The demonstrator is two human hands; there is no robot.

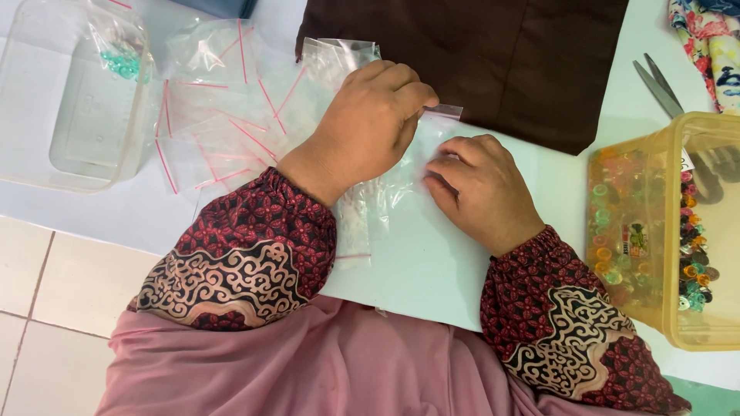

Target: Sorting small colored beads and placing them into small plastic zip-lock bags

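Observation:
A small clear zip bag (432, 127) with a red strip along its top lies on a white sheet (432, 262) in front of me. My left hand (370, 123) pinches the bag's top edge between thumb and fingers. My right hand (482, 189) rests on the bag's lower part with curled fingers pressing it flat. What is inside the bag cannot be made out. To the left lies a loose pile of several more clear zip bags (223, 115) with red strips.
A clear plastic tub (46, 154) at far left holds a small bag of green beads (123, 62). A yellow plastic box (694, 323) of coloured beads stands at the right. Brown cloth (493, 54) lies behind, with scissors (659, 85) and floral fabric (709, 46) at top right.

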